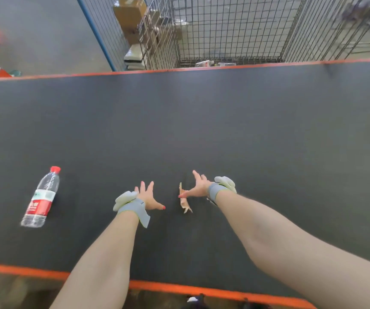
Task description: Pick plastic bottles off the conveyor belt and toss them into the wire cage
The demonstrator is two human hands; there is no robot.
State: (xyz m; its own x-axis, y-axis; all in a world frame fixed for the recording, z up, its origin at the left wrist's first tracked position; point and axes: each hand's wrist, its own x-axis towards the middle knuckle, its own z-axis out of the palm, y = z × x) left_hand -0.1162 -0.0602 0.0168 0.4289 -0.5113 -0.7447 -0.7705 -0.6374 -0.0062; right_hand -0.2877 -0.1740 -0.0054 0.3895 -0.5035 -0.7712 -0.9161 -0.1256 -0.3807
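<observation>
Forearms: both cut off by bottom frame edge.
Left hand (149, 195): grip spread, empty, above belt.
Right hand (198, 186): grip spread, empty; tan scrap (184, 201) beneath, can't identify.
Bottle (40, 197): clear, red cap, red-white label, lying on conveyor belt (224, 130), well left of hands.
Wire cage (228, 30): beyond belt, bottles inside blurred.

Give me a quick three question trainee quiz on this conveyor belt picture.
1. True or false: the water bottle on the conveyor belt lies to the left of the left hand.
2. What colour is its cap?
3. The right hand is: A) gripping a bottle, B) open and empty, C) inside the wire cage.

Key: 1 true; 2 red; 3 B.
</observation>
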